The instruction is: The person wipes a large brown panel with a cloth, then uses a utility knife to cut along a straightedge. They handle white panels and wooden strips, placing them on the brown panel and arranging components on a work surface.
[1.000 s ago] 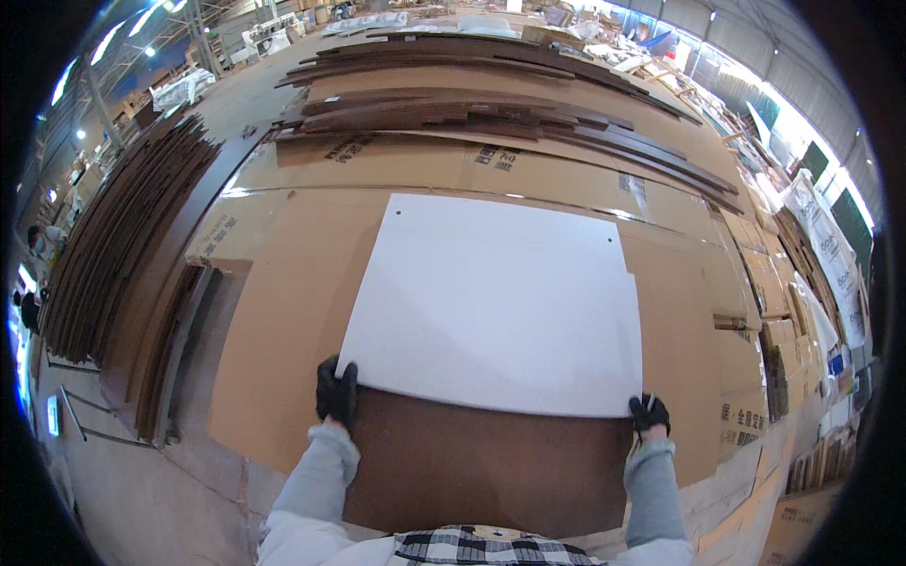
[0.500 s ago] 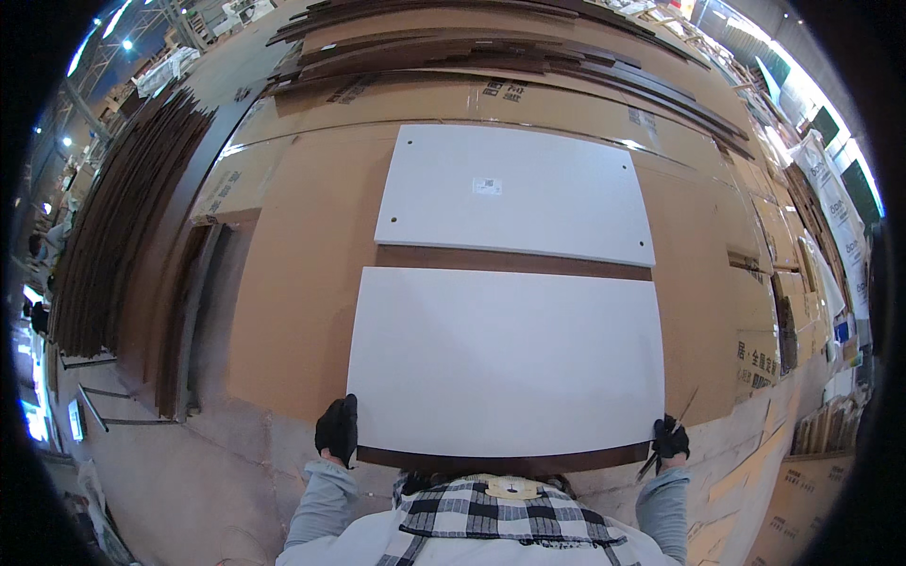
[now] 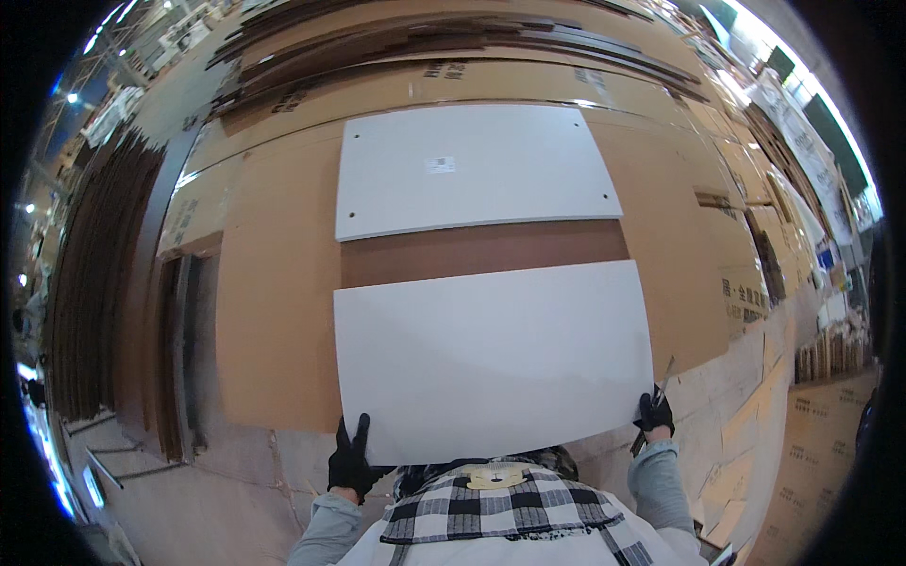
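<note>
A plain white panel (image 3: 495, 363) is held at its near end between my two black-gloved hands. My left hand (image 3: 351, 462) grips its near left corner, thumb and a finger showing along the edge. At the near right corner my right hand (image 3: 655, 415) is closed on the panel's edge, and a slender tool (image 3: 666, 377) sticks out of that same hand; its kind is unclear. Beyond lies a second white panel (image 3: 477, 193) with a small label and a hole near each corner. A brown board (image 3: 481, 250) shows in the gap between the two panels.
Cardboard sheets (image 3: 278, 311) lie under and around the panels. Dark brown strips are stacked at the far side (image 3: 453, 42), and a tall stack of dark boards (image 3: 90, 283) stands left. Cardboard cartons (image 3: 816, 443) and scraps on the floor (image 3: 746, 462) are at the right.
The near panel has come toward me and turned slightly, its right side now farther off. The gap to the far panel has widened, baring more brown board. The whole view has shifted a little.
</note>
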### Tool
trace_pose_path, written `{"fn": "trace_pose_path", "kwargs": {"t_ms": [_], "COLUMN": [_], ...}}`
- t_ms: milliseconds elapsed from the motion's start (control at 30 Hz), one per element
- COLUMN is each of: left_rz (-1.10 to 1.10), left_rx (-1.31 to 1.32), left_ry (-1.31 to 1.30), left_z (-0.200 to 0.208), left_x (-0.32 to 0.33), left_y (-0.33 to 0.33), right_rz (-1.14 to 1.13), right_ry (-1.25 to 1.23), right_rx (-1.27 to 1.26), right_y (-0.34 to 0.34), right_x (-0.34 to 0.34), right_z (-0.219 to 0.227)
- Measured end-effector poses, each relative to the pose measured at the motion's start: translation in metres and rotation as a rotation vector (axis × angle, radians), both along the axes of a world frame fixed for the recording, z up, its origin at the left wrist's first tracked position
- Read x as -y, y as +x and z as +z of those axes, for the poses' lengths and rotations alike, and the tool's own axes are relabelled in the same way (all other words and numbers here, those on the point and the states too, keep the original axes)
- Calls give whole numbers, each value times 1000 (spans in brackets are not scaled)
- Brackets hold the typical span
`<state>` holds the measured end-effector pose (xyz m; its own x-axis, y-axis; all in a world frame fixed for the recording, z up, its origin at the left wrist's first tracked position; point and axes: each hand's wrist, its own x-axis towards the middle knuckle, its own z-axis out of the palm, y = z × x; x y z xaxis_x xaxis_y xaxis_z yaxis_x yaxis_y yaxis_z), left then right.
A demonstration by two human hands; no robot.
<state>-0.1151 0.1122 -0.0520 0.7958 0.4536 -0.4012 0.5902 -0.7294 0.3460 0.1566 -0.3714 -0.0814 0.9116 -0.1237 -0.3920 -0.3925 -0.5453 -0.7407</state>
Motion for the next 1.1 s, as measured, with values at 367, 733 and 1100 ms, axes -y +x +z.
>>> {"fn": "trace_pose_path", "kwargs": {"t_ms": [367, 733, 1100], "left_rz": [61, -100, 529], "left_rx": [-83, -15, 636], "left_ry": [30, -113, 186], "left_z": [20, 28, -24], "left_x": [17, -15, -167], "left_y": [17, 23, 294], "right_rz": [-96, 162, 257], "right_ry": [-69, -470, -500], "right_rx": [-109, -103, 405], "right_y": [21, 49, 312], "right_x": [-1, 7, -155], "right_z": [-1, 25, 8]}}
